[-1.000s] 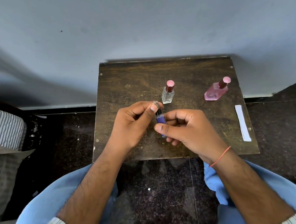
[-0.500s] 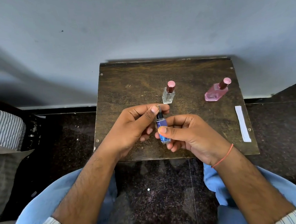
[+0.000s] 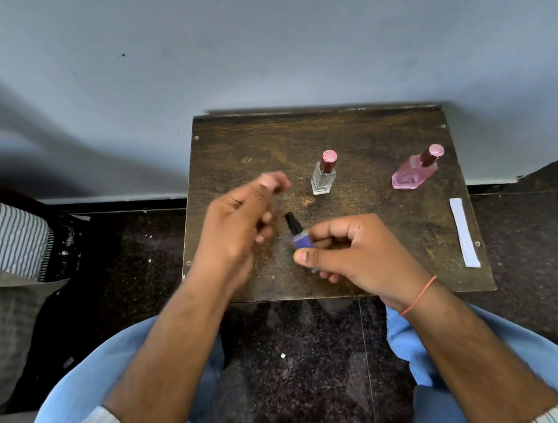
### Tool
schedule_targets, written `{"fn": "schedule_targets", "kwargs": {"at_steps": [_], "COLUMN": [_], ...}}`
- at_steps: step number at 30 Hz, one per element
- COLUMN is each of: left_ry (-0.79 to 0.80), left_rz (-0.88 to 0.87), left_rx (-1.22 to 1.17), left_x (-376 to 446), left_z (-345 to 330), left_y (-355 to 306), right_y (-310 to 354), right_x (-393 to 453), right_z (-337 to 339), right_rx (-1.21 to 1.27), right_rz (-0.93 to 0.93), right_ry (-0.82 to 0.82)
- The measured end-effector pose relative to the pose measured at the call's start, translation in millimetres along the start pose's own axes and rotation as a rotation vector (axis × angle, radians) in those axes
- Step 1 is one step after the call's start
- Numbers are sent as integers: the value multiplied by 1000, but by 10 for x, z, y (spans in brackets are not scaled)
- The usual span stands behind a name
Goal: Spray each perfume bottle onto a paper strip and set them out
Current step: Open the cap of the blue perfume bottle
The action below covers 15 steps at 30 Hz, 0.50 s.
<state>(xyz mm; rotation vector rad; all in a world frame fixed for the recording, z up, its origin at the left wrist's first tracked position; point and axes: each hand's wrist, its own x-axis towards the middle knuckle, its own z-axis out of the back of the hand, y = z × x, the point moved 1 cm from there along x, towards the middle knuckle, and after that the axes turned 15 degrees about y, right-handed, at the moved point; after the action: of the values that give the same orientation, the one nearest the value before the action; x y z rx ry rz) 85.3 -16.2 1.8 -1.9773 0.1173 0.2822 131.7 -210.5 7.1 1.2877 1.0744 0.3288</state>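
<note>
Head view: mid-frame, the right hand (image 3: 354,255) pinched the blue bottle (image 3: 301,240) between thumb and curled fingers, its dark nozzle bare and tilted up-left. The left hand (image 3: 238,229) was blurred beside it, fingers loosely curled; whether they held a cap, I cannot tell. On the table (image 3: 396,261), the clear bottle (image 3: 323,179) and pink bottle (image 3: 413,174) stood capped toward the upper right; a strip (image 3: 464,231) lay at the right edge. Judging by this, no spraying was done; all three remained

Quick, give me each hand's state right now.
Left hand: blurred, cannot tell whether it holds anything.
Right hand: holding the blue perfume bottle.
</note>
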Motion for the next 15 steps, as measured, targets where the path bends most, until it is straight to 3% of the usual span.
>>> {"fn": "schedule_targets", "kwargs": {"at_steps": [3, 7, 9, 12, 15], "left_ry": [-127, -118, -118, -194, -218], "left_rz": [-68, -190, -223, -146, -84], "left_rx": [58, 747, 903, 1125, 1165], "left_x": [41, 42, 31, 26, 50], "left_z": [194, 212, 227, 351, 449], "left_y": [-132, -54, 8, 51, 97], "right_y": [-91, -115, -114, -132, -166], "right_x": [-12, 8, 14, 17, 32], "right_z": [-57, -29, 9, 62, 119], "right_rx": [-5, -50, -80, -108, -155], "right_rz": [-22, 24, 43, 53, 88], "right_ry": [36, 22, 4, -40, -102]}}
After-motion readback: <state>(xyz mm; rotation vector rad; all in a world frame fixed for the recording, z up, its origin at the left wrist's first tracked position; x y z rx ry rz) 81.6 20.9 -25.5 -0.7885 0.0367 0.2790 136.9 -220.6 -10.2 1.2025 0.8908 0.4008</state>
